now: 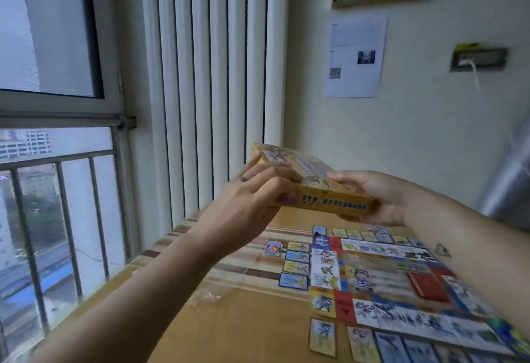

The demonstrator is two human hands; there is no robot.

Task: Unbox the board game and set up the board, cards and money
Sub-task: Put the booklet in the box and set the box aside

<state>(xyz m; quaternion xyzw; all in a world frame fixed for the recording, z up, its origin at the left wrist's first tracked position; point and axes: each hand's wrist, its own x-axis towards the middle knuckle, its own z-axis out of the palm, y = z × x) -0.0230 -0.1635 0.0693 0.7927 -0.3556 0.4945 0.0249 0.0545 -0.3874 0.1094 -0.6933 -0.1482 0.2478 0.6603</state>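
Observation:
I hold the yellow game box in the air above the table's far side. My left hand grips its left end, fingers over the top edge. My right hand holds its right end from below and behind. The colourful game board lies unfolded flat on the table at the right. A red card stack rests on the board. Small property cards lie in a column along the board's left edge, more cards along its near edge and far edge. A small card pile sits left of the column.
The table has a striped and tan cover. A crumpled clear plastic bag lies left of the board. A window with railing bars is at the left, vertical blinds behind the table. A grey object stands at the right edge.

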